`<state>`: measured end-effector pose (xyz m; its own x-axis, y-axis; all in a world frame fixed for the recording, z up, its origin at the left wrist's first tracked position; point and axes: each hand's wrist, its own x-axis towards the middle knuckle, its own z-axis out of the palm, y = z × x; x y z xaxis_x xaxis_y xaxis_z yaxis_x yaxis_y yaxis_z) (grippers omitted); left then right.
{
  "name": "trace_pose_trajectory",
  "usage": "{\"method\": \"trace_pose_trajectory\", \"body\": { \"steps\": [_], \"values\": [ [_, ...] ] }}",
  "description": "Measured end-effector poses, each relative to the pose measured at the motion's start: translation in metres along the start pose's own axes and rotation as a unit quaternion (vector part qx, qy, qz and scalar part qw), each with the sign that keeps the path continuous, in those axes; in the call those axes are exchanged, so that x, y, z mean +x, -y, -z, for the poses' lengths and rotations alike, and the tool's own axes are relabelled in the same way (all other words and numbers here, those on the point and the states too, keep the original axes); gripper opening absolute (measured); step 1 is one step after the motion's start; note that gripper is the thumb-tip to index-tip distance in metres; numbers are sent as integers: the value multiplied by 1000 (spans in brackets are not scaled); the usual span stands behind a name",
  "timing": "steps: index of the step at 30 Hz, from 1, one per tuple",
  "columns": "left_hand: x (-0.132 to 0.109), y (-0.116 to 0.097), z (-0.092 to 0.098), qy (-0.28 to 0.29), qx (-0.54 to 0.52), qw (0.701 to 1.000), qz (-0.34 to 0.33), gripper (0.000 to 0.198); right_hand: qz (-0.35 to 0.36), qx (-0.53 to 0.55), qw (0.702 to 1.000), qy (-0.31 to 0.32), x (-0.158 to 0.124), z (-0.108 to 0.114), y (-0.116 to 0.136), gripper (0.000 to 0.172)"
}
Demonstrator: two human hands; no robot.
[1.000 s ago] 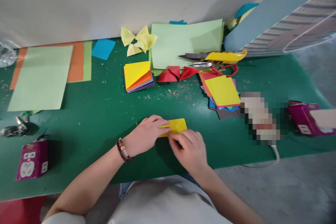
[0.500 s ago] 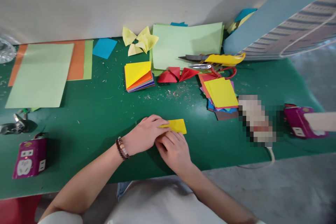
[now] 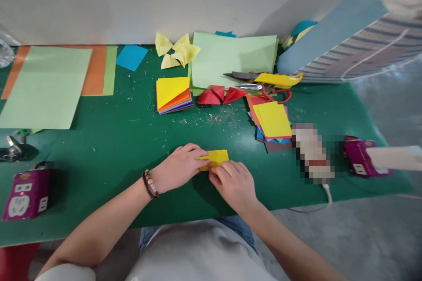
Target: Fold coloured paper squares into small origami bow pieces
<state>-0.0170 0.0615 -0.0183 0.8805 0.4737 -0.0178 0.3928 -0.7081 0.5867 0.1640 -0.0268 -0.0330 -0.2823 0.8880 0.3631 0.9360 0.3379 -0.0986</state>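
A small folded yellow paper (image 3: 218, 156) lies on the green table near its front edge. My left hand (image 3: 180, 167), with a beaded bracelet at the wrist, has its fingers on the paper's left end. At the lower right edge of the paper, my right hand (image 3: 234, 182) pinches it with curled fingers. Beyond the hands sit a stack of coloured squares (image 3: 173, 94) with a yellow one on top, red folded pieces (image 3: 211, 95) and pale yellow folded pieces (image 3: 184, 50).
Yellow-handled scissors (image 3: 278, 80) and red-handled scissors (image 3: 260, 88) lie at the back right, near fanned coloured squares (image 3: 273, 120). Purple power blocks (image 3: 28, 193) stand at both sides. Large green sheets (image 3: 49, 88) and keys (image 3: 13, 149) are at left. A striped bag (image 3: 329, 39) stands back right.
My right hand has slid right along the paper, away from my left hand, and more of the yellow paper shows between them. The view has shifted slightly.
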Motion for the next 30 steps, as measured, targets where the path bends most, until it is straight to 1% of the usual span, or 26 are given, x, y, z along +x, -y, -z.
{"method": "trace_pose_trajectory", "body": {
  "steps": [6, 12, 23, 27, 30],
  "values": [
    [0, 0, 1, 7, 7, 1000, -2, 31, 10, -30, 999, 20, 4, 8, -9, 29],
    [1, 0, 1, 6, 11, 1000, -5, 34, 4, -59, 996, 66, 13, 14, -5, 21],
    [0, -1, 0, 5, 17, 1000, -5, 28, -1, -85, 992, 97, 17, 17, -3, 18],
    [0, 0, -1, 2, 22, 1000, -6, 27, -2, -82, 991, 107, 18, 18, -6, 18],
    [0, 0, -2, -2, 19, 1000, -5, 26, -18, -22, 991, 134, 17, 18, -15, 17]
  ]
}}
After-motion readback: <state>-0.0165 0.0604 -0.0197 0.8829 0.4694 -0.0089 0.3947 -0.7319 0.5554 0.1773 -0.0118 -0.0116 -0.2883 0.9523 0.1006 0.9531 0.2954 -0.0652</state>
